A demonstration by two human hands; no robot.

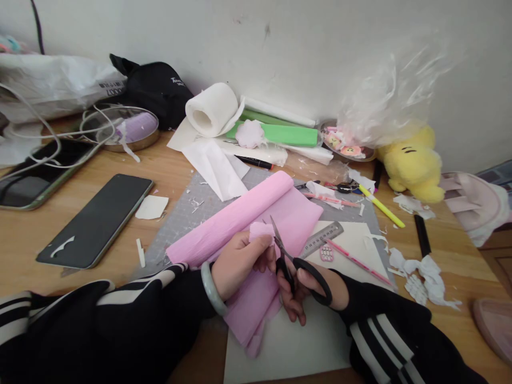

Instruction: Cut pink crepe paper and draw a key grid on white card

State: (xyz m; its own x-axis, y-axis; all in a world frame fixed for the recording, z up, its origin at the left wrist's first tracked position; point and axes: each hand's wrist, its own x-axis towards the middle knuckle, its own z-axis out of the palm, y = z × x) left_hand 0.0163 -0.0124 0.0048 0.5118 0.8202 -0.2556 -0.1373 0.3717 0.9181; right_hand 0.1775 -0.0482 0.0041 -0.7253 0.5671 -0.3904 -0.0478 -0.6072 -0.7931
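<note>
Over the near part of the pink paper (302,216), in front of the person, the right hand (300,293) grasps a pair of scissors (279,243) by the handles, fingers through the loops. The scissors' long axis runs aslant: tips away from the person and a little to the left, loops back toward the right wrist. The blades stand slightly parted beside a small pale pink piece (262,230), which the left hand (242,261) pinches between thumb and fingers. Behind the left hand, the pink roll (232,218) lies diagonally across the grey mat (176,213), from near left to far right.

At the far left, a round metal tin (146,142) holds a purple roll (141,126), with a white strip hanging over its rim. At the far right, a round dish (362,159) contains small pink and cream pieces (352,151), beside a yellow plush toy (412,160).
</note>
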